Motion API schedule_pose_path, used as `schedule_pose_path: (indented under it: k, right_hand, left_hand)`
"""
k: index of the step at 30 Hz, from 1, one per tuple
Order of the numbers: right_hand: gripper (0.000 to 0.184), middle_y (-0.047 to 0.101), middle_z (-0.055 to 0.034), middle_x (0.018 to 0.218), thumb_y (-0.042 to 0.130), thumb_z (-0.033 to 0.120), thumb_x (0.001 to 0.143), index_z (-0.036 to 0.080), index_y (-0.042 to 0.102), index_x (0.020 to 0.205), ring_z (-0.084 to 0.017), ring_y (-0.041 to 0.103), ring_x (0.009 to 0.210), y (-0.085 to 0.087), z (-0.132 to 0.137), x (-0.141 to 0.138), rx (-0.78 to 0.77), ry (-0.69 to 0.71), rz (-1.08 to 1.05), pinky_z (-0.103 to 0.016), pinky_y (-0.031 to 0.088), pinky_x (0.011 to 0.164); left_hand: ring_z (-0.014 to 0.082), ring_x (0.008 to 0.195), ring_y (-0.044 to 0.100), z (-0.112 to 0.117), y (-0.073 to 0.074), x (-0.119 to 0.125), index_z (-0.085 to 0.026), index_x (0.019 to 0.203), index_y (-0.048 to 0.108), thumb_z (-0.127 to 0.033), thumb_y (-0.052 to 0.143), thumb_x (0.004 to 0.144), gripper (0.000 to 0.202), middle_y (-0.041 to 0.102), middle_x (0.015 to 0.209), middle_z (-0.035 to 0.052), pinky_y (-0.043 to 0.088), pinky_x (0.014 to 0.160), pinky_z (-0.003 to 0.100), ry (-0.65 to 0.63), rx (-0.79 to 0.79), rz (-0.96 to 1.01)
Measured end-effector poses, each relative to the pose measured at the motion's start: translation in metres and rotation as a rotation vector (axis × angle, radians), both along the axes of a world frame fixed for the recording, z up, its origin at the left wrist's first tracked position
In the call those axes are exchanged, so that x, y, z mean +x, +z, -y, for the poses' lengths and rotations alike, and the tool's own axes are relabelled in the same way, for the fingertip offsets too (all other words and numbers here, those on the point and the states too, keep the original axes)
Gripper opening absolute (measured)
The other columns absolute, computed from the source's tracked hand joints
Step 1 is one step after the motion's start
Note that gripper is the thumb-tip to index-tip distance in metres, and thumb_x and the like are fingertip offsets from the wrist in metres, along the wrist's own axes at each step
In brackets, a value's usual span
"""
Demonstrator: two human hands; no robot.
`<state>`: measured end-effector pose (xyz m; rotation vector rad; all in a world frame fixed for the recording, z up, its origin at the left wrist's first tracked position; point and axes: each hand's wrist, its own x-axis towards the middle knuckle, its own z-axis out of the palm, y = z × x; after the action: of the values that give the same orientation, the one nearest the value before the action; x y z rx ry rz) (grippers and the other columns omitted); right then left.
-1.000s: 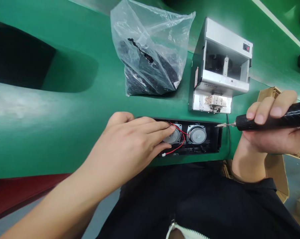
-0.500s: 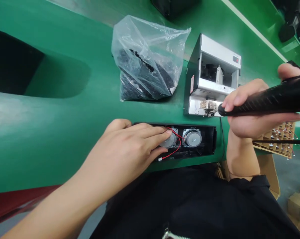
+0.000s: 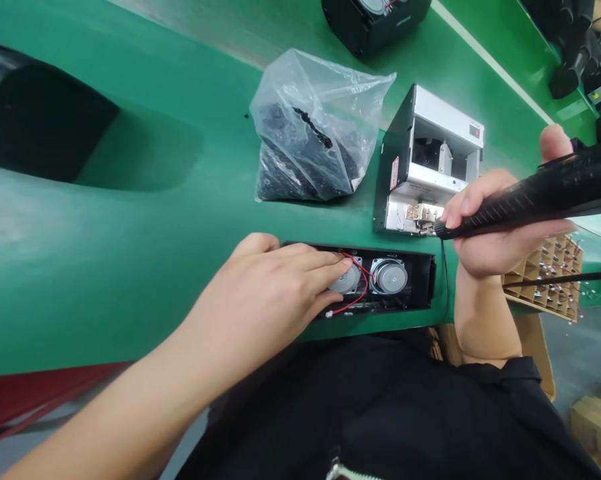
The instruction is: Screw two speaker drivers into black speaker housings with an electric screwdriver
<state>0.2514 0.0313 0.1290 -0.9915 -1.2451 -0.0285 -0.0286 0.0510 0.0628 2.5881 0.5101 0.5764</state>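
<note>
Firstly, black case (image 3: 420, 283): long, open-topped, on green surface (image 3: 205, 300), directly before the wearer's torso (image 3: 370, 400); I judge it's put there so both hands can reach it.

Qty 2 round speakers, backs up, inside case: L unit (image 3: 351, 280), part-covered; R unit (image 3: 391, 276), in full view. Backs-up prob. leaves the rears accessible. Red wire (image 3: 366, 288) loops over them, ending in white plug (image 3: 329, 314) at the near edge.

L hand (image 3: 280, 280): fingers straight, together, laid over case's L end, tips at L unit; I read this as steadying. Gripping or merely pressing: can't tell from here.

R hand (image 3: 490, 220): fingers wrapped round black driver (image 3: 535, 190), nose toward metal block (image 3: 413, 212) on front of silver machine (image 3: 448, 100). Bit tip not visible to me. Machine sits just beyond case, presumably for short reach.

Clear bag (image 3: 310, 133), dark contents, L of machine; cardboard grid tray (image 3: 513, 270) w/ small wired parts, far R.

Writing: red-white sticker (image 3: 394, 173) on machine's side, illegible; pale lettering (image 3: 403, 21) on black unit (image 3: 370, 33) up top, too small. No brand I can confirm.
</note>
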Motion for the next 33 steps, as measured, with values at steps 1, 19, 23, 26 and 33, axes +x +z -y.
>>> schedule_pose_path:
  k: [1,19,23,26,33]
  right_hand:
    - [0.071,0.046,0.008,0.066,0.048,0.093,0.114,0.04,0.076,0.152,-0.01,0.032,0.034,0.0,0.003,0.001,-0.021,0.003,0.015,-0.024,0.03,0.031]
    - [0.075,0.069,0.0053,0.077,0.032,0.095,0.115,0.036,0.066,0.146,-0.019,0.068,0.053,0.028,0.046,-0.042,-0.296,0.398,-0.264,-0.036,0.066,0.054]
    - [0.086,0.069,0.0058,0.075,0.036,0.103,0.109,0.033,0.067,0.148,-0.017,0.064,0.05,-0.003,0.035,-0.044,-0.184,0.513,-0.292,-0.034,0.06,0.047]
    - [0.073,0.073,0.0068,0.076,0.059,0.098,0.107,0.034,0.068,0.141,-0.017,0.067,0.051,-0.007,0.034,-0.045,-0.257,0.486,-0.346,-0.034,0.062,0.05]
    - [0.081,0.076,0.0084,0.065,0.079,0.107,0.084,0.035,0.069,0.119,-0.022,0.065,0.043,0.011,0.031,-0.051,-0.431,0.369,-0.466,-0.038,0.06,0.045]
  left_hand:
    - [0.0314,0.106,0.089,0.001,-0.001,0.001,-0.026,0.131,0.084,-0.027,0.065,0.123,0.021,0.097,0.126,0.0064,0.04,0.088,0.049,0.008,-0.002,-0.002]
    - [0.0303,0.101,0.087,0.005,0.0,0.003,-0.025,0.132,0.082,-0.032,0.057,0.125,0.027,0.096,0.117,0.008,0.043,0.083,0.05,0.047,0.01,-0.004]
    - [0.0292,0.1,0.086,0.005,0.004,0.004,-0.026,0.126,0.084,-0.031,0.062,0.123,0.023,0.095,0.114,0.0059,0.044,0.086,0.049,0.06,-0.025,-0.003]
    - [0.0304,0.097,0.086,0.002,0.005,0.003,-0.027,0.119,0.086,-0.032,0.063,0.123,0.024,0.096,0.112,0.0066,0.044,0.085,0.049,0.044,-0.014,-0.014]
    - [0.0334,0.099,0.088,0.001,0.005,0.002,-0.028,0.121,0.088,-0.032,0.062,0.123,0.027,0.096,0.115,0.0075,0.043,0.083,0.05,0.028,-0.025,-0.031]
